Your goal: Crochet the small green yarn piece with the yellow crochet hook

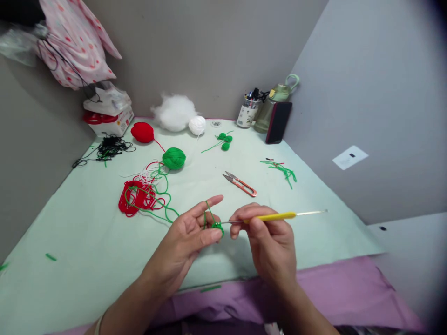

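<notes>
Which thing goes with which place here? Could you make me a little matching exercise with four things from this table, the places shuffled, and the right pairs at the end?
Things:
1. Yellow-handled hook
2. Small green crocheted piece
3. Orange-handled snips
4. Dark phone

Places:
A. Lying on the pale green cloth
B. Held by the left fingers
C. Standing beside the bottle
D. Held by the right fingers

Right pairs: 1-D, 2-B, 3-A, 4-C
</notes>
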{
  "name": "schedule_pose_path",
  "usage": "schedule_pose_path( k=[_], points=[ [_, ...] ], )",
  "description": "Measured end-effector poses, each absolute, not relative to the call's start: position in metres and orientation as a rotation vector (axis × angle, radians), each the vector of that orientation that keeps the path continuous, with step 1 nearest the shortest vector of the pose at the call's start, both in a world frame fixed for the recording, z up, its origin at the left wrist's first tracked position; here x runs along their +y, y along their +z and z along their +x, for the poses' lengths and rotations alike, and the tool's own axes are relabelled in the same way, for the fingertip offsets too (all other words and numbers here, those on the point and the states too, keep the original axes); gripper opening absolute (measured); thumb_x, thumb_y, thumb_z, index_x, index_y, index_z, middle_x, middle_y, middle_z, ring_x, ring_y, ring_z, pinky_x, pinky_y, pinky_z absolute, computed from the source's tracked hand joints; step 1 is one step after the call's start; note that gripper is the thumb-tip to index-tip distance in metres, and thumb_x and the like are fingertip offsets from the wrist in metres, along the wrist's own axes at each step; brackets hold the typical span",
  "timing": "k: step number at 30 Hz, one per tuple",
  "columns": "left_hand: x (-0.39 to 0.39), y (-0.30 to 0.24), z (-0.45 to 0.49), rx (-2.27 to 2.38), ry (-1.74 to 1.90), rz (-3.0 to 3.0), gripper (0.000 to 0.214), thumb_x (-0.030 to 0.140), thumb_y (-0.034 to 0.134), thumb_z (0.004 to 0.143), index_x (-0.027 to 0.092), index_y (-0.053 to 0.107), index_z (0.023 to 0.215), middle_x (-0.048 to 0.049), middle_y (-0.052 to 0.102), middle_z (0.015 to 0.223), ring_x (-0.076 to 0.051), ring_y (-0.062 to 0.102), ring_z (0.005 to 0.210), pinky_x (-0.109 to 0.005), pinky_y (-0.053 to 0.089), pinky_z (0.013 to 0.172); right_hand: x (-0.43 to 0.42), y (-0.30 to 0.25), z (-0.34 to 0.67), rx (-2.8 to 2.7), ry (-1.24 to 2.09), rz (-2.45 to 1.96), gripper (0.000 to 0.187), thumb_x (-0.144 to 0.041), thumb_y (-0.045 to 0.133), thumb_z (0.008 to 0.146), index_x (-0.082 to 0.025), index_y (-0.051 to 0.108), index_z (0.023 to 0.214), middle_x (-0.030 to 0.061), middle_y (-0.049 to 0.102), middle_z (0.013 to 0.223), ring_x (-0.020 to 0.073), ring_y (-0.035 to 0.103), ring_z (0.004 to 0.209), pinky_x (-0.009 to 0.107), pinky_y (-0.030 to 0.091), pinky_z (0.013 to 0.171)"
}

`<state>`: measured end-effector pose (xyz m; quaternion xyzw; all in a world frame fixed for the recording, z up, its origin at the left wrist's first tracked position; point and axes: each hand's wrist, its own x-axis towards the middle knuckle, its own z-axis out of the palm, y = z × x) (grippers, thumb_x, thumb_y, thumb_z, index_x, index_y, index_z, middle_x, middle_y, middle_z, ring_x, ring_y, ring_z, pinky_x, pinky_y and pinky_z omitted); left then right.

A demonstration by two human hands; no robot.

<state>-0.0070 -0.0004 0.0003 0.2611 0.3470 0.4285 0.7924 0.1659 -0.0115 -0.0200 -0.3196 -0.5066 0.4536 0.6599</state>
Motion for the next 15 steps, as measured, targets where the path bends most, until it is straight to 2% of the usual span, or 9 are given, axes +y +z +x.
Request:
schedule_pose_path(
  k=[8,12,15],
  points=[
    [0.0014,-0.0013,-0.0091,0.639,0.872,0.519,0.050,0.020,0.096,0.071,0.022,0.085,0.120,-0.0003,0.068,0.085,-0.009,0.060,0.073,-0.020,0.049,0.072,-0.0036,-0.0115,0.1740,-0.955,1.337,-0.771,0.020,-0.035,0.074,0.097,-0.018,0.076,0.086,0.0022,0.071,0.074,0.0106,0.060,0.053,0.023,0.053,0.051],
    [0.0021,-0.0020,-0.0069,0.632,0.894,0.504,0.046,0.024,0.095,0.074,0.020,0.085,0.118,-0.0005,0.066,0.082,-0.011,0.061,0.071,-0.022,0.050,0.072,-0.0030,-0.0127,0.1737,-0.922,1.355,-0.832,0.024,-0.040,0.076,0.094,-0.019,0.072,0.084,0.0012,0.069,0.072,0.0099,0.055,0.050,0.023,0.050,0.048],
    [0.0003,-0.0025,-0.0069,0.644,0.882,0.525,0.046,0.022,0.093,0.076,0.022,0.084,0.122,-0.0010,0.068,0.083,-0.012,0.061,0.073,-0.023,0.050,0.073,-0.0049,-0.0147,0.1720,-0.959,1.287,-0.772,0.021,-0.039,0.077,0.094,-0.020,0.075,0.086,0.0012,0.070,0.073,0.0108,0.058,0.052,0.023,0.052,0.050]
  ],
)
